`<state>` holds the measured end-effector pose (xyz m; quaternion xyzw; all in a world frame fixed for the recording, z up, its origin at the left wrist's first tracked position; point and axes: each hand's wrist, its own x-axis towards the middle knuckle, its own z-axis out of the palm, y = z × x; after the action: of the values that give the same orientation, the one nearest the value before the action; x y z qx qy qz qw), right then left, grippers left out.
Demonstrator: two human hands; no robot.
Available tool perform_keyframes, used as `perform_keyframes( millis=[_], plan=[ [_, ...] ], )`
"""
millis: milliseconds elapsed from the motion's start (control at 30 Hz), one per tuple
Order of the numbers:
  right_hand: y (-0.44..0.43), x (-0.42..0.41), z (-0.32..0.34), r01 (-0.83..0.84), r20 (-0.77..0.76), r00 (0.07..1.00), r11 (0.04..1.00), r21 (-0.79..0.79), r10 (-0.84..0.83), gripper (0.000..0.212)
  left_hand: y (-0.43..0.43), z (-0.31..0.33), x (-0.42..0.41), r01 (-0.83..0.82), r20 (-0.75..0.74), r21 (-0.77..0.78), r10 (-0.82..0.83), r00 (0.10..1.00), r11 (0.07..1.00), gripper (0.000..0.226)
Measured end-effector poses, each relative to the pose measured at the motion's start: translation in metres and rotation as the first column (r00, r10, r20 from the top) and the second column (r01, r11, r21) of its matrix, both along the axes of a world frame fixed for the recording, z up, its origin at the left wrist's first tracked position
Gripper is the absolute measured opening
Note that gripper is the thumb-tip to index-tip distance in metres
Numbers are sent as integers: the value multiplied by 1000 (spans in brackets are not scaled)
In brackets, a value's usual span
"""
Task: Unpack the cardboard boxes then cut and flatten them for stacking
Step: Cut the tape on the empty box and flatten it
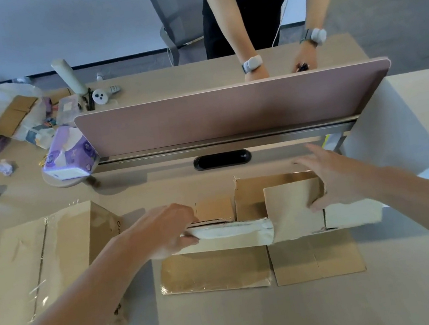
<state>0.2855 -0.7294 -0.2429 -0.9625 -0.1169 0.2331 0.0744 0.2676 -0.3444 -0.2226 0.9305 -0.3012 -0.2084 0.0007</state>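
While one flattened box (53, 260) lies aside, second box (289, 212) half-collapsed: left hand (167, 227) grip closed round its edge, right hand (331, 174) grip wide, pressing; stacking outstanding.

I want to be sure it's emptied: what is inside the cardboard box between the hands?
Only bare brown inner walls show in the cardboard box. The folded flap by the right hand and the left hand cover the rest.

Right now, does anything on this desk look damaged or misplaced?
The brown cardboard box mid-desk has a ragged, torn front edge. A crumpled white tissue lies loose left of the purple tissue pack.
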Motion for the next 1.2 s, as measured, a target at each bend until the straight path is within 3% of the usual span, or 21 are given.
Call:
perform_keyframes(
  millis=[167, 300, 400, 500, 567, 733, 867, 933, 1033, 1133, 1200],
  plan=[
    [4, 2, 0, 39, -109, 993, 999, -28, -42, 127, 0, -4, 4, -97, -180, 10, 97, 979, 995, 30],
    [5, -7, 8, -39, 91, 995, 999, -33, 42, 90, -1, 0, -2, -110, -230, 45, 118, 966, 993, 27],
    [-1, -10, 23, -47, 96, 994, 999, 20, 45, 80, -4, 11, 2, -76, -162, 80, 88, 983, 994, 29],
    [-2, -10, 50, -184, 107, 975, 978, -100, 194, 45, -7, 33, 11, -68, -69, 62, 72, 995, 996, 32],
    [-4, -5, 77, -229, 158, 953, 956, -181, 258, 32, -7, 55, 21, -76, 27, 36, 75, 997, 996, 33],
    [-17, 0, 143, -294, 560, 750, 936, -195, 352, 27, -1, 122, 29, -86, 314, -117, 119, 942, 989, 37],
    [-21, -22, 149, -320, 639, 685, 932, -169, 351, 24, 4, 137, 9, -87, 348, -209, 158, 924, 974, 35],
    [-23, -38, 122, -384, 623, 679, 911, -148, 388, 33, 2, 121, -6, -95, 272, -213, 153, 950, 972, 34],
    [-24, -70, 63, -429, 457, 763, 887, -172, 457, 17, -1, 72, -35, -134, 136, -85, 144, 980, 987, 32],
    [-13, -97, 15, -470, 317, 804, 864, -182, 504, 27, -1, 12, -68, -125, 12, -29, 125, 992, 992, 37],
    [-9, -112, -6, -447, 163, 857, 863, -235, 489, 9, 0, -18, -89, -143, -57, -4, 143, 988, 990, 41]
  ],
)
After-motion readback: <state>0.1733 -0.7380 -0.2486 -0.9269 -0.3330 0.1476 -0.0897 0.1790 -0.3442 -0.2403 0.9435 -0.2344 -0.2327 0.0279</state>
